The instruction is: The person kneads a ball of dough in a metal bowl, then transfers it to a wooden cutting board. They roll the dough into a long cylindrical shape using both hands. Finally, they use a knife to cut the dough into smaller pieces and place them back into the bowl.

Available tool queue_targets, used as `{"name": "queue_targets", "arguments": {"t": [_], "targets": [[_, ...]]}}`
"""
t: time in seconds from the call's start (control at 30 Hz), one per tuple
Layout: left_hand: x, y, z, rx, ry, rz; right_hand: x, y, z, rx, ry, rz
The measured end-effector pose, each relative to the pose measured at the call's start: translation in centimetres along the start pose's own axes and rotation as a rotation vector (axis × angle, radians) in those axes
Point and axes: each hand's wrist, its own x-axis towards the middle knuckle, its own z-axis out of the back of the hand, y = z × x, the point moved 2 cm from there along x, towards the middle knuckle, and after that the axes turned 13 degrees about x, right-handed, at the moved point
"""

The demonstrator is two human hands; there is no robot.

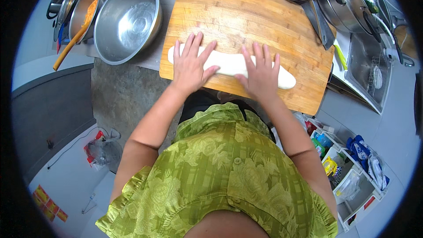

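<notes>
Your left hand (188,65) is lying across the left part of a white dough roll (228,64), its fingers spreading apart and their tips reaching past the roll's far edge. Your right hand (261,74) is covering the roll right of its middle, fingers fanning likewise and thumb pointing toward your left hand. Neither hand is pinching anything; how hard the palms are pressing, I cannot tell.

The dough is running crosswise beneath both hands, a bare stretch showing between them and a rounded end sticking out on either side, the right one sitting closer to you. Its skin is looking smooth and soft. It is resting near the close edge of a wooden cutting board (238,13), whose honey-brown strips are showing grain and fine scratches.

On the board's right side, a flat grey metal blade (327,37) is lying. To the left, a wide, round steel bowl (105,37) is gleaming beside a smaller metal bowl (77,17) holding rough-textured orange food (91,11).
</notes>
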Motion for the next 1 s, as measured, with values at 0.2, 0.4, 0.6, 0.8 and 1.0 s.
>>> {"name": "queue_targets", "arguments": {"t": [0.2, 0.4, 0.6, 0.8, 1.0], "targets": [[9.2, 3.6, -1.7, 0.099, 0.055, 0.110, 7.3, -4.5, 0.7, -0.087, -0.085, -0.155], [10.8, 4.2, -1.6, 0.208, -0.011, 0.018, 9.2, -6.1, 1.4, -0.050, -0.126, -0.168], [3.1, 3.4, 1.1, -0.001, 0.047, -0.262, 0.1, -0.6, 1.9, 0.066, -0.048, -0.045], [-4.0, 2.9, 2.9, -0.174, 0.010, -0.288, -6.5, 3.1, 3.4, 0.160, 0.106, -0.051], [-0.9, 5.0, 3.6, -0.228, 0.074, -0.287, -3.3, 0.1, 5.1, 0.102, -0.021, -0.049]]}}
